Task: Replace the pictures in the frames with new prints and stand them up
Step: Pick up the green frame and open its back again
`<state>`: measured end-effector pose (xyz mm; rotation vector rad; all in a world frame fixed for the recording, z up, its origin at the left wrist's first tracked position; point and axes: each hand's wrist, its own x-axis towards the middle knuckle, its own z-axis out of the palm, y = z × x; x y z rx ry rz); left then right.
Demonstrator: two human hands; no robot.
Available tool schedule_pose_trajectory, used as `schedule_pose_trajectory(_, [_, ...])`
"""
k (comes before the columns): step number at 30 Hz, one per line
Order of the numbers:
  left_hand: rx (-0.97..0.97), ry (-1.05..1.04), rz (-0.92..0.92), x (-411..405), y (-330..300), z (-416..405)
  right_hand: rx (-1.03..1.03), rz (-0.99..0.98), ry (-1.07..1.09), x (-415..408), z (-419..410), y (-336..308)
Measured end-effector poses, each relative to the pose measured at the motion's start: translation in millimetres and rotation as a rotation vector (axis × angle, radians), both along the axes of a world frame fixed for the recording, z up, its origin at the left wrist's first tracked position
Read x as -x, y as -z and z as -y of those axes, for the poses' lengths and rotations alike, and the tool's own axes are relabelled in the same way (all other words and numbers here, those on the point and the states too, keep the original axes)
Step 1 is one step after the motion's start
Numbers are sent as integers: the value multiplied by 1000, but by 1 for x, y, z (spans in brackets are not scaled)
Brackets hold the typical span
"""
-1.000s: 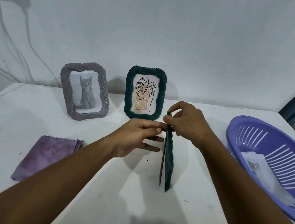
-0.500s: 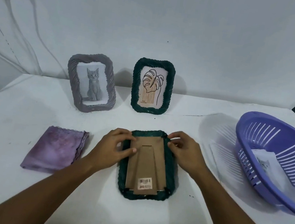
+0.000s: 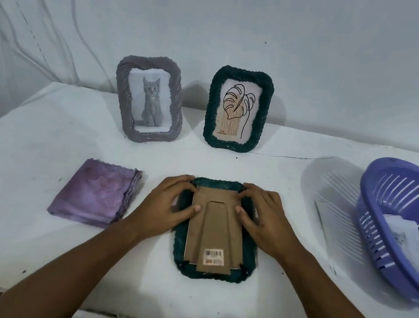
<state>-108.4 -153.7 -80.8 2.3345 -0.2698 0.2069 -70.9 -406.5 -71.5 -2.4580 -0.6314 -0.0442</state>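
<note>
— Item: green frame [image 3: 209, 273], face-down on table [image 3: 28, 254], cardboard backing [image 3: 217, 222] up. Probably light, stiff; glass likely fragile.

— Grip: left hand [image 3: 166, 206], right hand [image 3: 264, 218], fingers spread, pressing backing's upper edges. Best lifted by woven rim.

You're at a plain home-style work spot: scuffed white table [image 3: 41, 162] against a bare painted wall [image 3: 301, 37], loose cables [image 3: 71, 4] trailing down at its far-left corner.
</note>
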Motion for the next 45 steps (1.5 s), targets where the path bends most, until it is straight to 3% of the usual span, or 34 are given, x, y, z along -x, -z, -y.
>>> schedule_pose_trajectory(20, [-63,28,21,-9,2,-1,40,85,-9,-8,5,10])
schedule_pose_trajectory(37, [-145,19,-36,-16,-1,3,84,39,-10,-11,3,9])
schedule_pose_trajectory(42, [-113,20,-54,-13,-1,2,91,28,-14,-10,4,8])
schedule_pose_trajectory(45, [-22,21,-63,-2,-3,-1,-7,-15,1,-1,10,5])
